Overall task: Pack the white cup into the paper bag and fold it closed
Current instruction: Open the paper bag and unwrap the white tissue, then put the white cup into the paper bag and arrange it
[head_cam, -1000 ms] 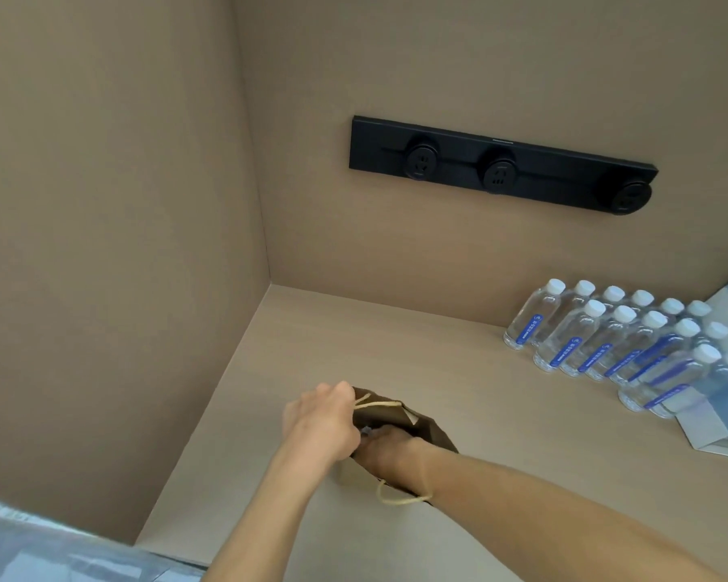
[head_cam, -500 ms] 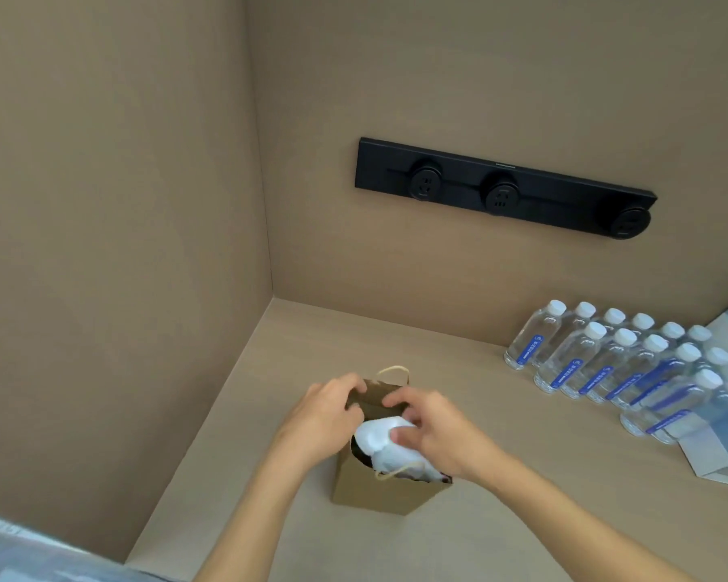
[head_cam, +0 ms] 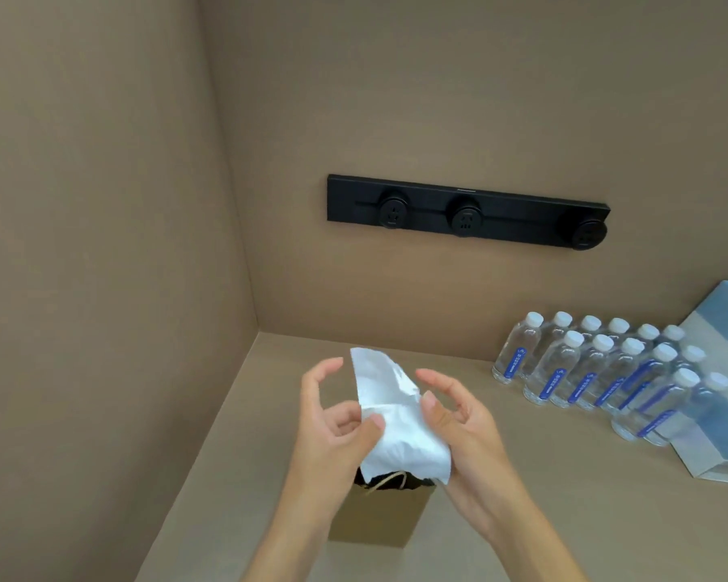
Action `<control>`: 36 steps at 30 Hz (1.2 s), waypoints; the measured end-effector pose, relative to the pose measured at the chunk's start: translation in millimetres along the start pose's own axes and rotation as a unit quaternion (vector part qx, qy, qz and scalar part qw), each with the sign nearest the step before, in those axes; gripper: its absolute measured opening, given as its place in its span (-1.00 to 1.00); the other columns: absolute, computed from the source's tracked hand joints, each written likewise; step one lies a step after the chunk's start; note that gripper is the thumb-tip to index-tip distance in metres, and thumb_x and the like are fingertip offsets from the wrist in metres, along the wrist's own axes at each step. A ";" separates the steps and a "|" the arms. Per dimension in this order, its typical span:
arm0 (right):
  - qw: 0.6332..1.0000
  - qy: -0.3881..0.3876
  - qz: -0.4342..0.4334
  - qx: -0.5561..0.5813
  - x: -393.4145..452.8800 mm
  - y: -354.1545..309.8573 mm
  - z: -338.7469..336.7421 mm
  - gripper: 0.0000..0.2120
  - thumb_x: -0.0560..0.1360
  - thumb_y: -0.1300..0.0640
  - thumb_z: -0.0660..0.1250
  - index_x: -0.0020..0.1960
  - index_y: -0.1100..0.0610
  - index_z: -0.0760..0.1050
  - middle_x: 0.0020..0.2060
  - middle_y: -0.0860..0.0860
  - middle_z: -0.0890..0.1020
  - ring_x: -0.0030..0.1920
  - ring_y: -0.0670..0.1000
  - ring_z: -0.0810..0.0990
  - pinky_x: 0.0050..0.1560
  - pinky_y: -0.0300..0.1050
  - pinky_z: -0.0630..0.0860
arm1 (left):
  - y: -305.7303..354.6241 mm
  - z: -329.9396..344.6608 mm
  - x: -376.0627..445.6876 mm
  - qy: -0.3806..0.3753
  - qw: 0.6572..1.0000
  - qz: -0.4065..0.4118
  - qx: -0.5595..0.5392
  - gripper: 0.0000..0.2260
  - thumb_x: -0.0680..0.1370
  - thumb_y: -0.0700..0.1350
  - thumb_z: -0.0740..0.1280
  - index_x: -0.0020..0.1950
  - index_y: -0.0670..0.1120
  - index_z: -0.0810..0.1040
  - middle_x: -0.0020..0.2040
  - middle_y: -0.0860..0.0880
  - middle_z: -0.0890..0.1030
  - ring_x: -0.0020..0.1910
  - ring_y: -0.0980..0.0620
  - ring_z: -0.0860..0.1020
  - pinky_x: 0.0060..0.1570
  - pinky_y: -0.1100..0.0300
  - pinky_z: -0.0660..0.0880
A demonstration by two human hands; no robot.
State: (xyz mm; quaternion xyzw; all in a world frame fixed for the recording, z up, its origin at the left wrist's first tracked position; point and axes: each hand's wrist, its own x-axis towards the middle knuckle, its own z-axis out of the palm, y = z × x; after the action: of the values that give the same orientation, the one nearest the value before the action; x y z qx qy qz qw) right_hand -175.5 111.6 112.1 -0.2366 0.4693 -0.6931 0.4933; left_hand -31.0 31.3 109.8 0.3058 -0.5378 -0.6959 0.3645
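both hands hold a crumpled white wrap above the open paper bag, which stands upright on the bench. the left hand pinches the wrap's left edge with thumb and fingers; the right hand cups its right side, thumb pressed on it, the other fingers loosely spread. whether the white cup is inside the wrap cannot be told. the bag's mouth looks dark, its twine handle showing. water bottles stand in rows to the right.
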 end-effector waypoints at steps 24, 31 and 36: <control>0.821 0.023 -0.335 -0.461 -13.0 -31.4 14.8 -0.96 0.40 0.13 0.44 -0.21 0.03 0.61 -0.03 -0.12 0.56 0.06 -0.02 0.54 0.02 -0.27 0.43 | 21.5 7.2 1.3 0.005 0.922 0.191 0.338 -0.90 0.44 -0.10 0.50 -0.22 0.10 0.68 -0.07 0.16 0.45 0.00 0.14 0.48 -0.10 0.51 0.33; 0.979 -0.011 -0.107 -0.171 2.6 -25.0 4.4 -0.79 0.34 0.21 0.51 -0.28 0.20 0.47 -0.32 0.08 0.57 -0.30 0.03 0.54 -0.32 -0.17 0.45 | 4.2 5.3 19.9 -0.026 0.999 0.019 0.029 -0.82 0.45 -0.03 0.46 -0.14 -0.14 0.72 -0.13 -0.14 0.67 -0.18 0.05 0.61 -0.18 0.24 0.51; 0.912 0.169 -0.118 -0.355 18.6 9.2 -3.1 -0.78 0.33 0.18 0.32 -0.27 0.16 0.25 -0.43 -0.06 0.30 -0.43 -0.10 0.24 -0.47 -0.32 0.22 | -36.7 -21.7 36.6 0.082 0.957 -0.018 0.277 -0.84 0.54 -0.14 0.36 -0.11 0.10 0.68 -0.06 0.02 0.53 -0.19 0.19 0.54 -0.09 0.23 0.49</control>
State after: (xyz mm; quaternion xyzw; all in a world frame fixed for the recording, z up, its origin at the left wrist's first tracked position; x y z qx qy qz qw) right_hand -181.2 95.4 100.1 -0.3290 0.7296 -0.5636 0.2045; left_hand -39.9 -5.0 67.8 0.4603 -0.6720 -0.4989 0.2961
